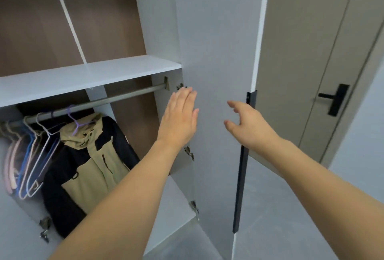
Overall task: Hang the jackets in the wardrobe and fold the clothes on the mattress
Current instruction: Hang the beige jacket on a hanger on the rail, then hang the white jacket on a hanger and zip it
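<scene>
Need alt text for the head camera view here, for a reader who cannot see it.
Two bare hands reach toward an open grey wardrobe door: the left hand lies flat against its inner face, the right hand hovers open near its black handle. Inside, a tan and black jacket hangs on a purple hanger from the rail, beside several bare hangers.

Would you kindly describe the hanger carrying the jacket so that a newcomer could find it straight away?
Start at the open wardrobe and look under its white shelf to the metal rail. A bunch of bare hangers in pink, blue and white crowds the rail's left end. To their right hangs the purple hanger, the only one bearing a garment, the tan and black hooded jacket.
</scene>
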